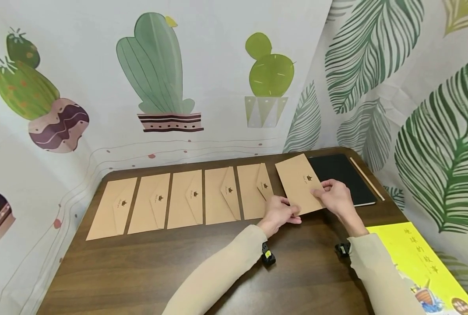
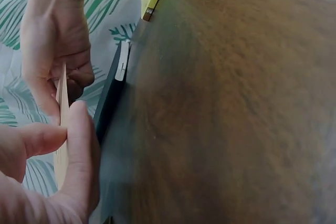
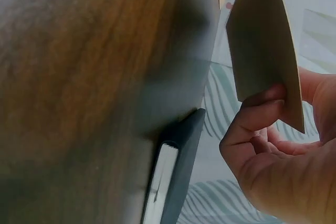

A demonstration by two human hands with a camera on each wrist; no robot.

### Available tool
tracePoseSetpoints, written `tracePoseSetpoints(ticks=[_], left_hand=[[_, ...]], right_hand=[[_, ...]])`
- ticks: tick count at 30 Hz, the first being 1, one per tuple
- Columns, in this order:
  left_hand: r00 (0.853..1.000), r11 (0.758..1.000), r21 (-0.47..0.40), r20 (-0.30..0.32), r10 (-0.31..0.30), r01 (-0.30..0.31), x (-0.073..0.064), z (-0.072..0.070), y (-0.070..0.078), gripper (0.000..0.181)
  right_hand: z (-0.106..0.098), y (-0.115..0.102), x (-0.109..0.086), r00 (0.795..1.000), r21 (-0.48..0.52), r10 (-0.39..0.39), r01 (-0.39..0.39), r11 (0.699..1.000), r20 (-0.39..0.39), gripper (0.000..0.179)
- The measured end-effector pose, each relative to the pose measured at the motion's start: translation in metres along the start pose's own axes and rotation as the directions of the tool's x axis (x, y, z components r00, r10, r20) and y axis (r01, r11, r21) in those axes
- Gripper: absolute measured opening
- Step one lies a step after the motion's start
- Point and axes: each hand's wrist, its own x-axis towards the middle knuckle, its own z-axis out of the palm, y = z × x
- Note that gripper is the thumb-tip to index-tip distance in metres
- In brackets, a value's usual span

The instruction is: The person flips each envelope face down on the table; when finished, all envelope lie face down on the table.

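Observation:
Both hands hold a kraft-paper envelope (image 1: 297,179), printed with a small dark crown, raised off the table over the gap before a black notebook (image 1: 338,168). My left hand (image 1: 278,213) pinches its near left corner. On the near right corner, my right hand (image 1: 335,197) pinches between thumb and fingers. The left wrist view shows the envelope (image 2: 61,166) edge-on between thumb and finger. From the right wrist, the envelope's (image 3: 260,40) shaded underside is visible, with curled fingers (image 3: 252,121) beneath it. Immediately left lies a matching envelope (image 1: 251,192) with a pointed flap.
Several more matching envelopes (image 1: 186,199) lie in a row leftward along the back of the brown wooden table (image 1: 139,271). A thin wooden stick (image 1: 367,178) lies right of the notebook. A yellow book (image 1: 423,262) sits at the right edge. Patterned cloth (image 1: 218,78) hangs behind.

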Motion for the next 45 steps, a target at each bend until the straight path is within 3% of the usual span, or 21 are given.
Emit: tracePoseSetpoints(ticks=[3, 10, 15, 19, 22, 27, 32, 39, 45], left_hand=[[1.000, 0.998, 0.069, 0.013, -0.005, 0.004, -0.003, 0.002, 0.000, 0.013], [1.000, 0.974, 0.228, 0.025, -0.010, 0.004, -0.006, 0.003, 0.002, 0.016], [0.994, 0.978, 0.209, 0.097, -0.039, 0.018, -0.001, -0.001, 0.004, 0.003], [0.982, 0.988, 0.149, 0.187, 0.015, -0.043, 0.001, -0.008, 0.007, 0.017], [0.975, 0.987, 0.124, 0.210, 0.070, -0.098, 0.001, -0.009, 0.011, 0.025], [0.971, 0.974, 0.141, 0.187, 0.150, -0.178, -0.001, -0.007, 0.020, 0.030], [0.963, 0.955, 0.172, 0.162, 0.214, -0.241, -0.001, -0.006, 0.026, 0.031], [0.963, 0.957, 0.134, 0.120, 0.241, -0.256, -0.002, -0.008, 0.032, 0.030], [0.969, 0.958, 0.151, 0.049, 0.241, -0.246, -0.005, -0.009, 0.037, 0.030]], right_hand=[[0.001, -0.003, -0.002, 1.000, -0.002, -0.003, 0.003, 1.000, -0.010, 0.046], [0.003, -0.008, -0.005, 0.999, -0.014, -0.024, 0.024, 1.000, -0.047, 0.041], [0.006, -0.009, -0.005, 0.994, -0.042, -0.070, 0.066, 0.997, -0.088, 0.034], [0.011, -0.013, -0.008, 0.990, -0.070, -0.092, 0.085, 0.994, -0.102, 0.031], [0.014, -0.018, -0.011, 0.989, -0.091, -0.101, 0.092, 0.992, -0.108, 0.029], [0.016, -0.027, -0.017, 0.987, -0.115, -0.128, 0.116, 0.986, -0.100, 0.026], [0.017, -0.036, -0.022, 0.976, -0.110, -0.202, 0.192, 0.975, -0.083, 0.024], [0.016, -0.045, -0.027, 0.965, -0.082, -0.259, 0.255, 0.963, -0.045, 0.043], [0.013, -0.048, -0.029, 0.976, 0.096, -0.191, 0.181, 0.979, 0.105, 0.041]])
